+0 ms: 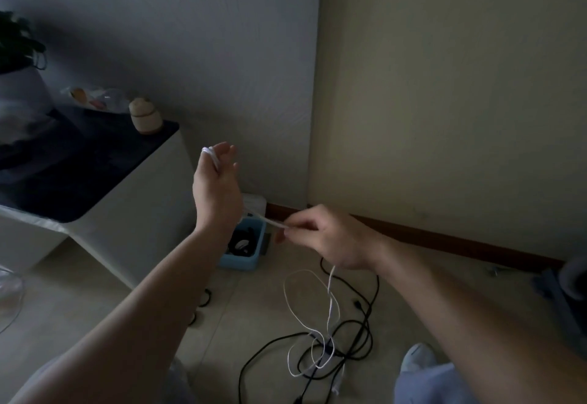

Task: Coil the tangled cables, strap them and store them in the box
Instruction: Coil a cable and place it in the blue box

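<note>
My arms are bare down to left hand (216,178) and right hand (330,238), with pale blue-grey trousers (444,384) and a light sock (417,357).

A thin white cable (270,221) is looped over the fingers of the raised left hand (217,178). It runs taut toward 4 o'clock to the pinching right hand (327,238), then drops at 6 o'clock into loose loops on the floor. There it crosses the tangled black cables (327,348), which lie spread flat. At 11 o'clock from that tangle a light blue box (238,263) sits open on the floor, with dark coiled cables inside
</note>
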A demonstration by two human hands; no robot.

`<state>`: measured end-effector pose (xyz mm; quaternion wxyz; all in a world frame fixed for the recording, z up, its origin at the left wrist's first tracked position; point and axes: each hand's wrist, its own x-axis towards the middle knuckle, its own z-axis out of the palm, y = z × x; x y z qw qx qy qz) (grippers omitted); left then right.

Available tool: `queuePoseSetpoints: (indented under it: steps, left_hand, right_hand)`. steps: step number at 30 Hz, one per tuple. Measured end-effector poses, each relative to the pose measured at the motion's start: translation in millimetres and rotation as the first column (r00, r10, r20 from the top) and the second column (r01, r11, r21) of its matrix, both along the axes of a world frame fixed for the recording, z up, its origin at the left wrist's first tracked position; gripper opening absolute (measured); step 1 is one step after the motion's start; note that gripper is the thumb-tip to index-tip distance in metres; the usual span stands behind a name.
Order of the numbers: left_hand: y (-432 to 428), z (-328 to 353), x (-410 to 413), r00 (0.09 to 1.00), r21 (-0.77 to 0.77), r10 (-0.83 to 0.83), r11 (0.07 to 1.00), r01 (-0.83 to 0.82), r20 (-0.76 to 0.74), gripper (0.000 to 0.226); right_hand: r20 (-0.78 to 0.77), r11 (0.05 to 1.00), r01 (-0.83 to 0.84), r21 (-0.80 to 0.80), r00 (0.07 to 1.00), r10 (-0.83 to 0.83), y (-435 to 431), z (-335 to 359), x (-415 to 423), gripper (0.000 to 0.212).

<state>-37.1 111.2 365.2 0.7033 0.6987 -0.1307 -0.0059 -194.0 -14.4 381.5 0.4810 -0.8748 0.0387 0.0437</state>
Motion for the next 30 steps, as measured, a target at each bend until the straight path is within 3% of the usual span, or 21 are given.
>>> queuePoseSetpoints:
  steps: [4, 7, 9, 12, 16, 20, 25, 30]
  left_hand:
    - [-5, -6, -13, 0.985, 0.139, -0.164, 0.978, 0.157, 0.044, 0.026]
    - [-13, -11, -31, 0.955, 0.250, -0.288, 0.932, 0.262, 0.071, 0.036]
    - [-19, -15, -41, 0.928, 0.253, -0.371, 0.898, 0.361, -0.007, 0.048]
    - [-27, -21, -54, 0.833, 0.102, -0.507, 0.838, 0.537, -0.219, 0.044]
    - [-28, -15, -67, 0.642, 0.004, -0.635, 0.710, 0.704, -0.431, 0.067]
    - [-24, 0, -75, 0.488, -0.186, -0.718, 0.637, 0.748, -0.497, 0.044]
    - [-26, 9, -68, 0.431, -0.390, -0.784, 0.605, 0.695, -0.447, 0.039]
    - [-25, 9, -56, 0.447, -0.577, -0.785, 0.619, 0.533, -0.429, 0.039]
  right_hand:
    - [0.233, 0.985, 0.170, -0.024, 0.959, -0.159, -10, 5, -2, 0.026]
    - [0.285, 0.988, 0.156, 0.013, 0.946, -0.153, -14, 7, -3, 0.024]
    - [0.330, 0.986, 0.153, 0.064, 0.929, -0.165, -16, 9, -3, 0.022]
    - [0.410, 0.974, 0.180, 0.136, 0.885, -0.221, -24, 11, -4, 0.024]
    - [0.430, 0.931, 0.329, 0.155, 0.826, -0.364, -41, 3, -4, 0.019]
    - [0.413, 0.855, 0.487, 0.179, 0.751, -0.514, -59, -7, -1, 0.011]
    - [0.275, 0.860, 0.508, 0.050, 0.820, -0.501, -63, -23, 7, 0.020]
    - [0.055, 0.915, 0.383, 0.124, 0.919, -0.392, -51, -28, 12, 0.028]
